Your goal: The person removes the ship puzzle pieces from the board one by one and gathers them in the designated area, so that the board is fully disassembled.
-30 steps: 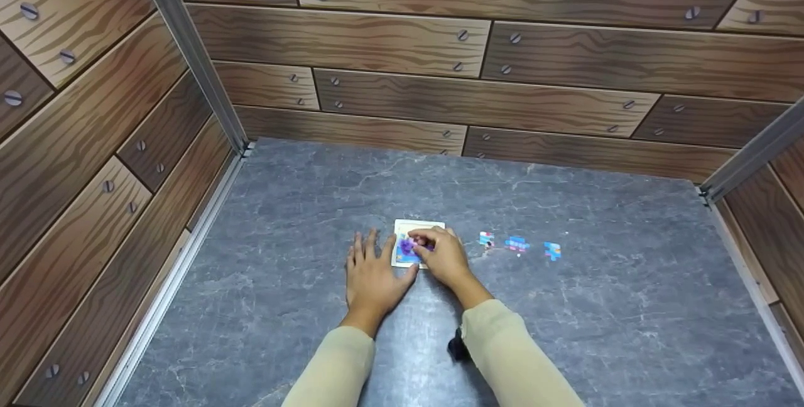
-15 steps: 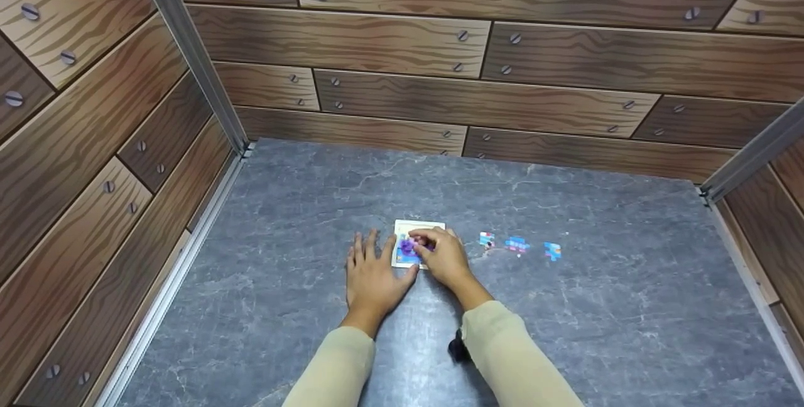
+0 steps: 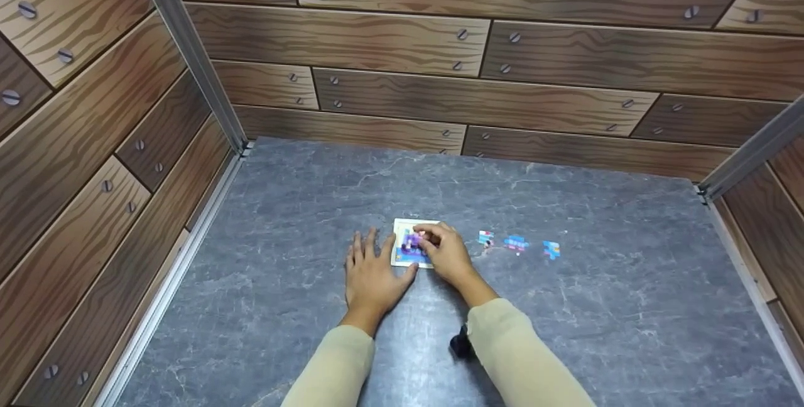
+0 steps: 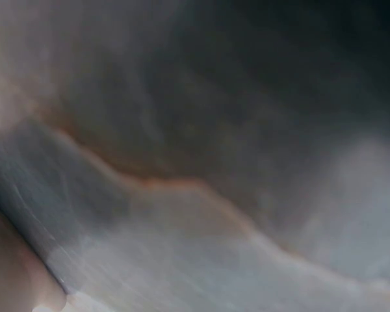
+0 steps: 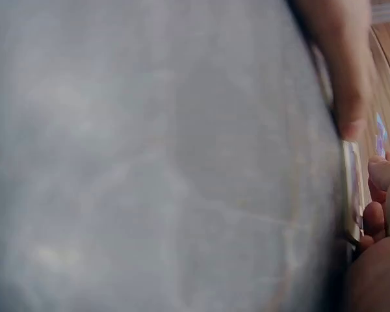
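Observation:
A small square puzzle board (image 3: 404,222) with a white rim and a colourful picture lies on the grey tabletop. My left hand (image 3: 373,278) rests beside it with straight, spread fingers; index finger and thumb are at its left and lower edges. Over the board's right part, my right hand (image 3: 448,256) pinches a purple-blue jigsaw piece (image 5: 380,135) between thumb and fingertips. The right wrist view shows this piece raised and tilted, clear of the board. My right fingers cover much of the picture. In the left wrist view only blurred tabletop and a bit of skin appear.
To the right of the board lie three loose jigsaw pieces: a red-white-blue piece (image 3: 485,238), a blue-pink piece (image 3: 516,243) and a blue-orange piece (image 3: 551,249). A black object (image 3: 460,344) shows by the right sleeve. Wood-patterned walls (image 3: 389,93) bound the table.
My right hand has shifted slightly right, and the pinched jigsaw piece has moved up with it over the board. My left hand stays where it was.

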`<state>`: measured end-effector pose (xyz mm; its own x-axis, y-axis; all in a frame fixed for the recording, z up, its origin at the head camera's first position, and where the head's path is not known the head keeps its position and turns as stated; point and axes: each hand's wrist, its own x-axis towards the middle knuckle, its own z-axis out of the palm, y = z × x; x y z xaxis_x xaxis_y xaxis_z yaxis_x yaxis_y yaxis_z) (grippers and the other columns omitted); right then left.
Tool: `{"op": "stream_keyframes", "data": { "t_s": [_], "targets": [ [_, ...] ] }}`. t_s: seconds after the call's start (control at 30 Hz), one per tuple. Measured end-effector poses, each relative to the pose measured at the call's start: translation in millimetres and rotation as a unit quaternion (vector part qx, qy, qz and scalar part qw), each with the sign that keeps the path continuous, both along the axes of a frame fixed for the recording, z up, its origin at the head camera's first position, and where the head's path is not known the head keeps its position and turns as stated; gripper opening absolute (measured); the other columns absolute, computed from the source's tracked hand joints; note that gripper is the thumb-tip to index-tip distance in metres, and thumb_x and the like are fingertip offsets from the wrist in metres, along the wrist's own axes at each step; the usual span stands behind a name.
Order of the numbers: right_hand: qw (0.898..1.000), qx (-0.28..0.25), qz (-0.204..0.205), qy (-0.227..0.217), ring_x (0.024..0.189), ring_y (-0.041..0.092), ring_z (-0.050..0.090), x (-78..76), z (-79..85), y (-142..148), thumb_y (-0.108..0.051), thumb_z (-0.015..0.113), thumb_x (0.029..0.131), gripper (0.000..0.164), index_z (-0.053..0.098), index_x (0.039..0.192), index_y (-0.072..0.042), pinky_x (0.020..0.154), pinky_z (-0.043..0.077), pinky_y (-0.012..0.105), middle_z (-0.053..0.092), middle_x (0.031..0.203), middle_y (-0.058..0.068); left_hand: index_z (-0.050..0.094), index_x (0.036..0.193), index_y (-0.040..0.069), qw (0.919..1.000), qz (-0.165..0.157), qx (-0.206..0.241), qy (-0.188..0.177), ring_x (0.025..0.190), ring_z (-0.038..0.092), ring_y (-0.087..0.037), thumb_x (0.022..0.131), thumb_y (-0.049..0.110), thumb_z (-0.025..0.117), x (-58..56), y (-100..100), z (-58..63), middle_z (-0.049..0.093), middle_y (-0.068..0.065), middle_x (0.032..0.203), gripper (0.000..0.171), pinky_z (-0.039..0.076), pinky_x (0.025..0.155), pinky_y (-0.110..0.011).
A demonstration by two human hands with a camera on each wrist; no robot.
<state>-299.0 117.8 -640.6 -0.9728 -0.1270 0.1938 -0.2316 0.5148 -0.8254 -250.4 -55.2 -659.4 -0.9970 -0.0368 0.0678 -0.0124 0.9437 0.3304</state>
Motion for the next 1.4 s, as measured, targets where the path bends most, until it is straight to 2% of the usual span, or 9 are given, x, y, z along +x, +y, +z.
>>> {"op": "stream_keyframes", "data": {
  "t_s": [0.2, 0.33, 0.53, 0.63, 0.97, 1.13, 1.4],
  "targets": [
    [0.999, -0.032, -0.019, -0.011, 0.081, 0.006, 0.053, 4.1, 5.8, 16.5, 0.004, 0.073, 0.097, 0.025, 0.08, 0.119, -0.003, 0.075, 0.046, 0.017, 0.068, 0.095, 0.011, 0.047, 0.165, 0.033, 0.9999, -0.003, 0.004, -0.009, 0.168, 0.021, -0.046, 0.094, 0.083, 0.053, 0.0, 2.2, 0.9, 0.032, -0.014, 0.178, 0.087, 0.022, 0.136, -0.063],
    [1.0, -0.012, -0.029, -0.002, 0.08, 0.005, 0.053, 10.5, 7.6, 29.6, 0.004, 0.073, 0.097, 0.025, 0.081, 0.119, -0.003, 0.074, 0.046, 0.018, 0.067, 0.094, 0.01, 0.047, 0.165, 0.033, 0.9999, -0.001, 0.003, -0.011, 0.169, 0.02, -0.045, 0.093, 0.084, 0.054, -1.6, 1.2, 2.8, 0.031, -0.013, 0.179, 0.088, 0.022, 0.135, -0.063],
    [0.999, 0.025, -0.038, -0.025, 0.083, 0.008, 0.055, 22.5, 9.0, 46.2, 0.001, 0.074, 0.099, 0.025, 0.081, 0.122, -0.006, 0.073, 0.047, 0.018, 0.067, 0.096, 0.006, 0.045, 0.166, 0.034, 0.9998, 0.003, -0.001, -0.02, 0.17, 0.017, -0.044, 0.093, 0.084, 0.054, -2.3, -1.4, 4.2, 0.028, -0.012, 0.18, 0.089, 0.021, 0.136, -0.063],
    [0.998, 0.044, -0.04, -0.021, 0.084, 0.01, 0.057, 29.0, 8.0, 54.8, 0.002, 0.073, 0.098, 0.026, 0.081, 0.121, -0.006, 0.074, 0.048, 0.02, 0.068, 0.096, 0.007, 0.045, 0.166, 0.034, 0.9998, 0.003, 0.002, -0.02, 0.17, 0.016, -0.044, 0.094, 0.084, 0.053, -1.6, -1.8, 3.6, 0.027, -0.012, 0.181, 0.088, 0.02, 0.136, -0.063],
    [0.996, 0.065, -0.065, -0.014, 0.091, 0.014, 0.063, 53.6, 4.8, 98.0, 0.006, 0.072, 0.097, 0.028, 0.08, 0.12, -0.006, 0.078, 0.053, 0.02, 0.071, 0.104, 0.01, 0.044, 0.166, 0.034, 0.9996, -0.005, 0.016, -0.021, 0.17, 0.015, -0.045, 0.094, 0.084, 0.053, 0.3, -1.8, 1.1, 0.026, -0.012, 0.181, 0.088, 0.02, 0.136, -0.065],
    [0.994, 0.065, -0.085, -0.029, 0.093, 0.015, 0.063, 59.2, 7.7, 116.1, 0.007, 0.071, 0.097, 0.029, 0.08, 0.122, -0.005, 0.078, 0.052, 0.019, 0.072, 0.107, 0.012, 0.044, 0.166, 0.033, 0.9998, -0.002, 0.008, -0.017, 0.17, 0.016, -0.045, 0.094, 0.084, 0.052, 0.2, -3.0, 1.2, 0.027, -0.012, 0.18, 0.089, 0.021, 0.136, -0.064],
    [0.99, 0.087, -0.084, -0.07, 0.093, 0.016, 0.061, 62.5, 5.5, 129.6, 0.003, 0.07, 0.1, 0.028, 0.079, 0.126, -0.006, 0.079, 0.049, 0.021, 0.069, 0.106, 0.01, 0.046, 0.165, 0.031, 0.9997, -0.007, 0.018, -0.014, 0.169, 0.017, -0.047, 0.095, 0.082, 0.054, 2.1, -0.5, 2.9, 0.028, -0.014, 0.18, 0.088, 0.021, 0.136, -0.065]
  ]
}}
